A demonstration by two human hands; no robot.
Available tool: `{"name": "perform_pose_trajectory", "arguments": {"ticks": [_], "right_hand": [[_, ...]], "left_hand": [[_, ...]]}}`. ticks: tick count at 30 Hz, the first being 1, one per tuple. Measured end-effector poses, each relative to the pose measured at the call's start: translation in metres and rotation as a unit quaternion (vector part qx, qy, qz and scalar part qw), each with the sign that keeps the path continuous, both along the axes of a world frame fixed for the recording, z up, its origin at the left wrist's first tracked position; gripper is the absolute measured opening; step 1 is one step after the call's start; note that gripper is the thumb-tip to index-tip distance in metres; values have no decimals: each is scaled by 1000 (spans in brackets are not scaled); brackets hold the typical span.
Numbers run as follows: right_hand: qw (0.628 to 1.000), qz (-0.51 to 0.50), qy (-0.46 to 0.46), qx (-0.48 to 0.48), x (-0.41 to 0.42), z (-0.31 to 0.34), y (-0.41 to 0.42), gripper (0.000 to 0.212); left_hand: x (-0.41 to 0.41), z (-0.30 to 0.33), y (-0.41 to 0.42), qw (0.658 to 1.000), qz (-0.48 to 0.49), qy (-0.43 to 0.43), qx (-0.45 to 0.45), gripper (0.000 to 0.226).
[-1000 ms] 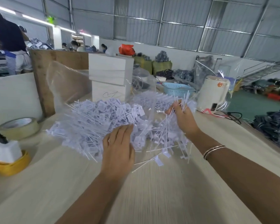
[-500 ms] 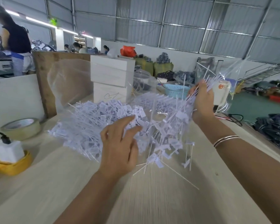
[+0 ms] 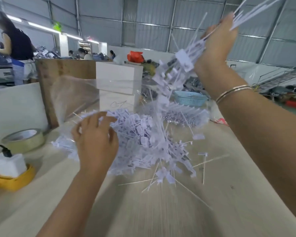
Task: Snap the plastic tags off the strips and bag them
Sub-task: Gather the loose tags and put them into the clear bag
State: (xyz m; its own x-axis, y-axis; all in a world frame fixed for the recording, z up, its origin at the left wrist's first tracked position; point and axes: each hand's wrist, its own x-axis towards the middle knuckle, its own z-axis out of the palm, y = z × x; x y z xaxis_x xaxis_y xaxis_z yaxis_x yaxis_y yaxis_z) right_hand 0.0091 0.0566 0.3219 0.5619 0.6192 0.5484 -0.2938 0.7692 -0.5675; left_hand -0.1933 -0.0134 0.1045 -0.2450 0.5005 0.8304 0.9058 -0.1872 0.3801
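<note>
The pile of white tags (image 3: 140, 142) sits mid-surface (image 3: 161, 216). The right hand (image 3: 217, 47) grips a bunch of strips (image 3: 183, 65) up high. The left hand (image 3: 96, 142) rests on the pile, fingers loose. The near surface is bare; a tape roll (image 3: 23, 140) lies far left.

White tag strips (image 3: 175, 77) lifted in tangle, tags pile (image 3: 140, 137) on table
</note>
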Motion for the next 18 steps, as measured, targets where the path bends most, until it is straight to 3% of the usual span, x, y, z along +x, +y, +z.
{"name": "perform_pose_trajectory", "arguments": {"ticks": [6, 10, 13, 14, 15, 18], "right_hand": [[997, 59, 49, 15, -61, 6, -1, 28], [995, 67, -24, -63, -94, -34, 11, 23], [989, 31, -141, -33, -99, -62, 25, 17], [971, -30, -236, -13, -96, -68, 30, 19], [931, -99, -351, 15, -93, -73, 34, 19], [726, -201, -657, 21, -96, -94, 45, 28]], "left_hand": [[14, -23, 2, 991, -59, 76, -88, 26], [15, -26, -1, 986, -83, 87, -112, 26], [13, -28, -3, 986, -80, 86, -122, 26], [12, -27, -3, 986, -74, 81, -122, 27], [11, -27, -4, 987, -67, 76, -121, 30], [10, -26, -4, 989, -63, 71, -111, 39]]}}
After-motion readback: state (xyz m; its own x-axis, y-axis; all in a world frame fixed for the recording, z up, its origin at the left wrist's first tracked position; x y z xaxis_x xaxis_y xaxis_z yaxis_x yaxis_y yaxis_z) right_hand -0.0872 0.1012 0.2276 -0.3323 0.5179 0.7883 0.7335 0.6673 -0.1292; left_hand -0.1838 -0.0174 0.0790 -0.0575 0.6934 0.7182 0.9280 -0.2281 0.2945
